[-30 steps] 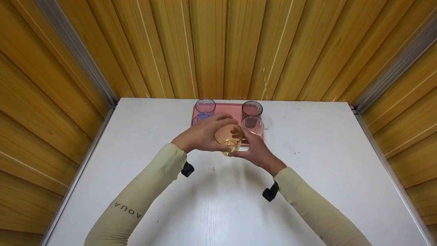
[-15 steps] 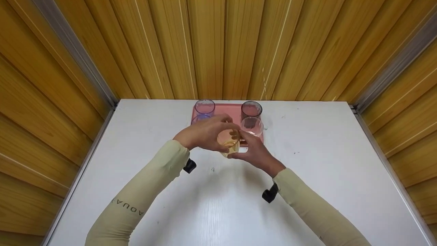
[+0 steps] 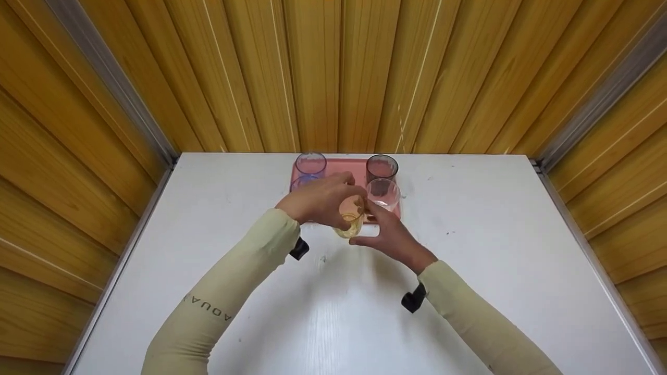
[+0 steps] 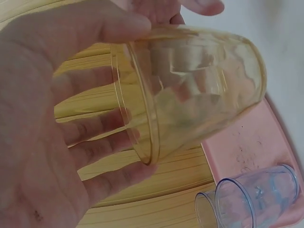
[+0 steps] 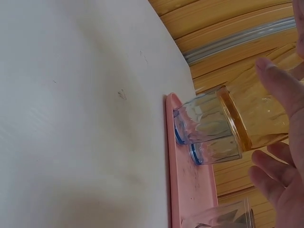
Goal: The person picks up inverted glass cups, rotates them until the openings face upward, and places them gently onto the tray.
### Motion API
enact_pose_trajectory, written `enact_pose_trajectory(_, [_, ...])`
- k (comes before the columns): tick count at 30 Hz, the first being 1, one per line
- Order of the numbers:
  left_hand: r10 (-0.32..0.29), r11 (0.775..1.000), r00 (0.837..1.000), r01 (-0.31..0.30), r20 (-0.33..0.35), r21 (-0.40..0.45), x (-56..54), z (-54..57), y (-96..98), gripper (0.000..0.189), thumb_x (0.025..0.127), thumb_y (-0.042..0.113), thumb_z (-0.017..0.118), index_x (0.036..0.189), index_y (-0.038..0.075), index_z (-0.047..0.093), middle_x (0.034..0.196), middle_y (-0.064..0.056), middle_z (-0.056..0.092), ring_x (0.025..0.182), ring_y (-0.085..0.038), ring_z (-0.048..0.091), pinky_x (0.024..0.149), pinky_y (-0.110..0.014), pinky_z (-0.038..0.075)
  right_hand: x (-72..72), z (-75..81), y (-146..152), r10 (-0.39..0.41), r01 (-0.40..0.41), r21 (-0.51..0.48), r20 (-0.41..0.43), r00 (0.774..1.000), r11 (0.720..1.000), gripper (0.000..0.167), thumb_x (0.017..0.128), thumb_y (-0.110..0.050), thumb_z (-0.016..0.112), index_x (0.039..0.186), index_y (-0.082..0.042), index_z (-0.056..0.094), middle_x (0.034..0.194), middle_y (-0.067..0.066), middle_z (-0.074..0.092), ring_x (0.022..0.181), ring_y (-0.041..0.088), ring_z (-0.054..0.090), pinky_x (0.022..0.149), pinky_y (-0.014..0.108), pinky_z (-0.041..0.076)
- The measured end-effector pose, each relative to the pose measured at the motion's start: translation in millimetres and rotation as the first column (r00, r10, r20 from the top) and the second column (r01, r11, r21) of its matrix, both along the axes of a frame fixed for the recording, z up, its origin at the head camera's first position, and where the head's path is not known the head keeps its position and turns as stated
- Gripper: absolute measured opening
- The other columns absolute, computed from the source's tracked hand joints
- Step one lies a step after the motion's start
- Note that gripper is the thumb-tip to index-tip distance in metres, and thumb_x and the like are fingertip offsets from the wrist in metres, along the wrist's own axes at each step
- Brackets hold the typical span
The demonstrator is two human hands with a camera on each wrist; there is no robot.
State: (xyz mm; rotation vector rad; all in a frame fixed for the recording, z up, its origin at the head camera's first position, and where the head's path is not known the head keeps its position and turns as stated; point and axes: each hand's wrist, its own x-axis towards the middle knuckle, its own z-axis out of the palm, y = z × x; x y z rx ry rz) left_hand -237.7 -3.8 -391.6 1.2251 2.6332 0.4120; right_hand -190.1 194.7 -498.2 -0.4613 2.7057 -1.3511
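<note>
In the head view, a transparent yellow drinking glass [image 3: 350, 225] is tilted over the front edge of a pink tray [image 3: 341, 165]. My left hand [image 3: 319, 200] grips it near the rim; in the left wrist view the thumb is on one side and the fingertips are on the other. Close to the glass, my right hand [image 3: 392, 234] has thumb and fingers spread wide apart. Its thumb [image 5: 278, 83] overlaps the glass in the right wrist view, while the head view shows that thumb a little off the base.
Several other glasses stand on the tray: a blue glass [image 4: 259, 197] and a bluish-purple glass [image 3: 311, 164] at left, a dark grey glass [image 3: 382, 167] and a clear glass [image 3: 384, 195] at right. The white table [image 3: 469, 234] meets a wood-panelled wall [image 3: 359, 78] behind.
My left hand has shifted slightly right and rolled over the glass, which has tilted a little. The gap between my right thumb and the glass has widened.
</note>
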Motion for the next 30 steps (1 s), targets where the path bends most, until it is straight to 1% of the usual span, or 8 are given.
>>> enact_pose_trajectory(5, [0.044,0.998,0.998,-0.046,-0.038,-0.051,-5.4,-0.5,5.9,0.065,0.070,0.030,0.086,0.129,0.029,0.059,0.118,-0.001,0.054,0.103,-0.017,0.054,0.087,-0.040,0.057,5.4,-4.7,7,-0.026,0.026,0.015,-0.021,0.999,1.000,0.088,0.076,-0.051,0.076,0.150,-0.036,0.029,0.148,-0.009,0.044,0.134,0.020,0.048,0.108,0.045,0.044])
enact_pose_trajectory(7, [0.061,0.996,0.998,-0.063,-0.031,-0.063,-7.6,-1.3,8.4,0.068,0.069,0.029,0.086,0.131,0.030,0.058,0.120,-0.001,0.053,0.106,-0.017,0.052,0.087,-0.042,0.057,8.4,-6.4,10,-0.039,0.039,0.023,-0.011,0.999,0.999,0.085,0.078,-0.051,0.075,0.149,-0.038,0.030,0.149,-0.009,0.043,0.134,0.023,0.047,0.108,0.045,0.044])
enact_pose_trajectory(10, [0.086,0.994,0.996,-0.087,-0.019,-0.064,-11.2,-4.2,12.1,0.070,0.069,0.028,0.087,0.132,0.031,0.057,0.121,-0.001,0.052,0.109,-0.018,0.050,0.087,-0.042,0.057,12.5,-8.5,14,-0.055,0.055,0.031,-0.006,0.998,0.998,0.084,0.078,-0.054,0.072,0.149,-0.032,0.032,0.150,-0.006,0.043,0.135,0.026,0.046,0.109,0.047,0.043])
enact_pose_trajectory(11, [0.092,0.994,0.996,-0.093,-0.017,-0.064,-12.8,-5.5,13.3,0.070,0.069,0.028,0.086,0.133,0.031,0.056,0.121,-0.001,0.051,0.109,-0.018,0.050,0.088,-0.042,0.057,13.8,-8.9,15,-0.060,0.060,0.036,-0.012,0.998,0.998,0.085,0.078,-0.057,0.071,0.150,-0.031,0.033,0.150,-0.006,0.043,0.135,0.025,0.047,0.109,0.047,0.043])
enact_pose_trajectory(14, [0.100,0.993,0.995,-0.102,-0.026,-0.065,-17.4,-9.2,16.8,0.070,0.071,0.027,0.086,0.134,0.030,0.055,0.121,-0.002,0.051,0.107,-0.019,0.051,0.089,-0.041,0.056,16.9,-10.3,19,-0.061,0.062,0.038,-0.041,0.997,0.997,0.085,0.079,-0.058,0.069,0.150,-0.027,0.034,0.151,-0.004,0.043,0.134,0.026,0.048,0.108,0.048,0.043])
enact_pose_trajectory(20, [0.100,0.992,0.994,-0.104,-0.046,-0.079,-26.2,-18.1,22.3,0.071,0.072,0.025,0.085,0.135,0.030,0.054,0.121,-0.004,0.052,0.103,-0.020,0.053,0.089,-0.039,0.056,21.8,-11.3,24,-0.082,0.085,0.045,-0.074,0.994,0.995,0.077,0.082,-0.050,0.070,0.148,-0.032,0.035,0.151,-0.006,0.043,0.131,0.024,0.052,0.107,0.048,0.044])
enact_pose_trajectory(27, [0.134,0.987,0.990,-0.137,-0.040,-0.086,-35.4,-30.1,25.4,0.072,0.072,0.026,0.085,0.137,0.030,0.053,0.123,-0.006,0.050,0.100,-0.021,0.053,0.085,-0.039,0.057,27.4,-11.2,27,-0.092,0.097,0.053,-0.096,0.991,0.994,0.078,0.080,-0.059,0.066,0.147,-0.031,0.037,0.150,-0.004,0.044,0.129,0.024,0.053,0.106,0.047,0.046])
enact_pose_trajectory(30, [0.145,0.985,0.989,-0.148,-0.038,-0.089,-38.5,-34.5,25.0,0.072,0.072,0.025,0.084,0.137,0.030,0.053,0.122,-0.006,0.051,0.100,-0.021,0.052,0.085,-0.037,0.057,29.5,-10.8,28,-0.093,0.099,0.054,-0.104,0.990,0.994,0.078,0.081,-0.059,0.067,0.147,-0.031,0.037,0.150,-0.004,0.044,0.128,0.024,0.054,0.104,0.047,0.047])
